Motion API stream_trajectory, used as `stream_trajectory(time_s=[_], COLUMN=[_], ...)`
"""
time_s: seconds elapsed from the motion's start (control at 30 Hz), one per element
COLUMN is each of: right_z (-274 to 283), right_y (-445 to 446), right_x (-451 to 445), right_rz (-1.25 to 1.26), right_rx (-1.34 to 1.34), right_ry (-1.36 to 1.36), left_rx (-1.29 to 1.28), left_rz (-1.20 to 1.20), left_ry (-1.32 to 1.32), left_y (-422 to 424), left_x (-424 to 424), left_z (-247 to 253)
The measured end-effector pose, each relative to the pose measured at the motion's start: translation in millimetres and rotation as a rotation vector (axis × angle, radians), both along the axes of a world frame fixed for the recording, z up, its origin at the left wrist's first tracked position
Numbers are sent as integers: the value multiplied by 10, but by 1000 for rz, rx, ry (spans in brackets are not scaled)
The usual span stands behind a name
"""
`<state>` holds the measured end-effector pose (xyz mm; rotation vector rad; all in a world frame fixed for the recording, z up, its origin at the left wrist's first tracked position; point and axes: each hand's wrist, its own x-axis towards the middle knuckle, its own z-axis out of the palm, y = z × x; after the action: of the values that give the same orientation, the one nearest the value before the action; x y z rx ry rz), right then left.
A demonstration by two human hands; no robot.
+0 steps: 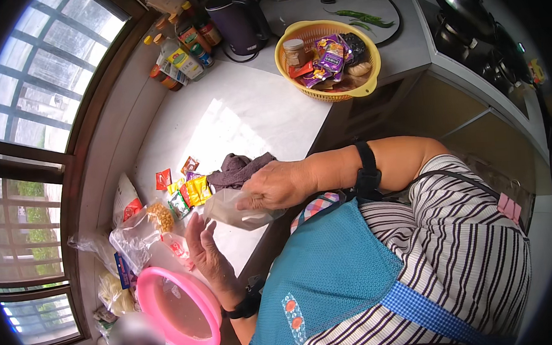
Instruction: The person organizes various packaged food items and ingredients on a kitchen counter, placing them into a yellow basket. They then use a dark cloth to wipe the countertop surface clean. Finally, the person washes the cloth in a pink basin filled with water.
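My right hand [277, 185] grips a translucent plastic bag or thin container [238, 212] low over the light countertop; which of the two it is I cannot tell. My left hand [208, 257] is raised beside it, fingers apart, holding nothing. A crumpled dark purple cloth [240, 170] lies just beyond my right hand. Several small packets are scattered around it, among them a yellow packet [196, 190], a green packet [178, 205] and a red packet [163, 179]. A clear bag holding yellow kernels or beans [160, 217] lies farther toward the window.
A pink basin [213, 314] with liquid stands by my left forearm. Farther right are a yellow basket [294, 88] of packets and a jar, a dark electric kettle [238, 25], several seasoning bottles [181, 59], green chillies [361, 18] and a stove with a wok [465, 11].
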<state>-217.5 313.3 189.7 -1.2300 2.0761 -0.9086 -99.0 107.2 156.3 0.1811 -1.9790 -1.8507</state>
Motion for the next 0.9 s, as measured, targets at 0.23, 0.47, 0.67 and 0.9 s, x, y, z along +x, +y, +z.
stream_trajectory(time_s=[0.23, 0.47, 0.67, 0.9], right_z=[285, 402, -31, -359], right_y=[1251, 2261, 2515, 2584], right_x=[-947, -1423, -1402, -1032], right_rz=[-833, -965, -849, -687], right_rx=[-290, -224, -98, -62], right_ry=[-39, 271, 352, -210], left_rx=[101, 241, 279, 287], left_rz=[135, 367, 343, 305], left_ry=[-225, -427, -485, -467], left_y=[-337, -522, -468, -427], left_x=[397, 808, 805, 754], left_z=[-220, -597, -712, -745])
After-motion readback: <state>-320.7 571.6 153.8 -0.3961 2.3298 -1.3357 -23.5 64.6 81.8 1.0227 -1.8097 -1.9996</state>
